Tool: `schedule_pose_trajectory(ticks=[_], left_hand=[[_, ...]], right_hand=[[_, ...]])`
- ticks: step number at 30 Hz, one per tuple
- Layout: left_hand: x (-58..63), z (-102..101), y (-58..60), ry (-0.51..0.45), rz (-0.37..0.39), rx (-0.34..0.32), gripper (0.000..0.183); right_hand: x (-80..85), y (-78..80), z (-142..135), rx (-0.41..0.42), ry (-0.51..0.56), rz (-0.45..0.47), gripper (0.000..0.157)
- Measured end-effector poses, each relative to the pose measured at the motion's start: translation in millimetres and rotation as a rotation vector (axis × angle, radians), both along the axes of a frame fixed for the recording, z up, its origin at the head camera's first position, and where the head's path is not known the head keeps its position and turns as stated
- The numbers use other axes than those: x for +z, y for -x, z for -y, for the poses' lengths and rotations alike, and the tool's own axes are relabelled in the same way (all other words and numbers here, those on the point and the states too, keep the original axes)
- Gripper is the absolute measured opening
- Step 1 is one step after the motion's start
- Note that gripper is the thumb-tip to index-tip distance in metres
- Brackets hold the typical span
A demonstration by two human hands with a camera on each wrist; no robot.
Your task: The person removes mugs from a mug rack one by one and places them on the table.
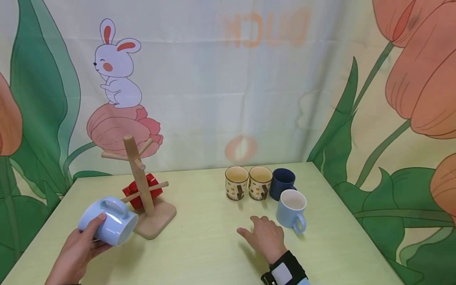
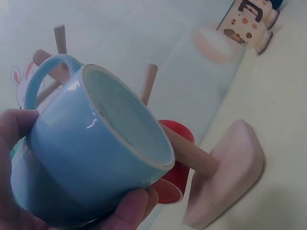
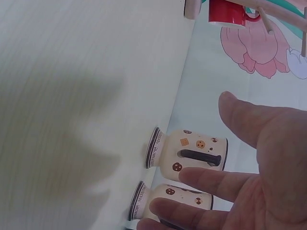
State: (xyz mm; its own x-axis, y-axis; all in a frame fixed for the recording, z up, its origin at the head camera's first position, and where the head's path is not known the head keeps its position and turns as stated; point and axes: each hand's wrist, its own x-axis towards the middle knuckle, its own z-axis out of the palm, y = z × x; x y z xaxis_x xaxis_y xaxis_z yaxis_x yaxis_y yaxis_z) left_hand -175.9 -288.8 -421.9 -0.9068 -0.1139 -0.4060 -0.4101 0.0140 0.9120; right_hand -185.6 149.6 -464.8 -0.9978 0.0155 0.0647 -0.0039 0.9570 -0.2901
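My left hand (image 1: 80, 249) grips a light blue mug (image 1: 110, 223) by its body, thumb on the side near the handle. The mug lies tilted, its flat base facing right and its handle up. Just behind it stands a wooden mug rack (image 1: 137, 174) with several pegs, and a red mug (image 1: 155, 186) hangs low on it. Over the table, my right hand (image 1: 267, 237) holds nothing, its fingers spread. Closest to that hand is a second light blue mug (image 1: 285, 213), upright, handle toward the front right.
Two cream mugs with brown handles (image 1: 236, 190) (image 1: 259, 190) and a dark blue mug (image 1: 281, 186) stand upright along the back of the table (image 1: 199, 237). A printed curtain (image 1: 199, 99) hangs behind the table edge.
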Motion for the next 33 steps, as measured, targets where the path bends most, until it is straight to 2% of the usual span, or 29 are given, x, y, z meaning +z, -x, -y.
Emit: schedule_pose_trajectory(ticks=[4, 9, 17, 25, 29, 33], left_hand=[[8.7, -7, -0.2, 0.025, -0.013, -0.026, 0.107], [19.0, -19, -2.0, 0.083, -0.08, -0.074, 0.098], [32.7, -40, -6.5, 0.137, -0.161, -0.098, 0.088], [42.1, -67, -7.9, 0.178, -0.193, -0.116, 0.106], [41.7, -82, -5.5, 0.249, -0.215, -0.125, 0.112], [38.5, -96, -1.7, 0.363, -0.232, -0.134, 0.118]], right_hand=[[1.3, -0.7, -1, 0.001, 0.008, -0.002, 0.06], [2.3, -0.3, -1, -0.001, 0.015, 0.01, 0.06], [3.3, 0.1, -2, 0.003, 0.026, 0.026, 0.06], [4.2, 0.0, -3, 0.01, 0.039, 0.02, 0.058], [4.3, 0.6, -3, 0.013, 0.047, 0.021, 0.058], [3.8, 0.8, -4, 0.019, 0.06, 0.023, 0.058]])
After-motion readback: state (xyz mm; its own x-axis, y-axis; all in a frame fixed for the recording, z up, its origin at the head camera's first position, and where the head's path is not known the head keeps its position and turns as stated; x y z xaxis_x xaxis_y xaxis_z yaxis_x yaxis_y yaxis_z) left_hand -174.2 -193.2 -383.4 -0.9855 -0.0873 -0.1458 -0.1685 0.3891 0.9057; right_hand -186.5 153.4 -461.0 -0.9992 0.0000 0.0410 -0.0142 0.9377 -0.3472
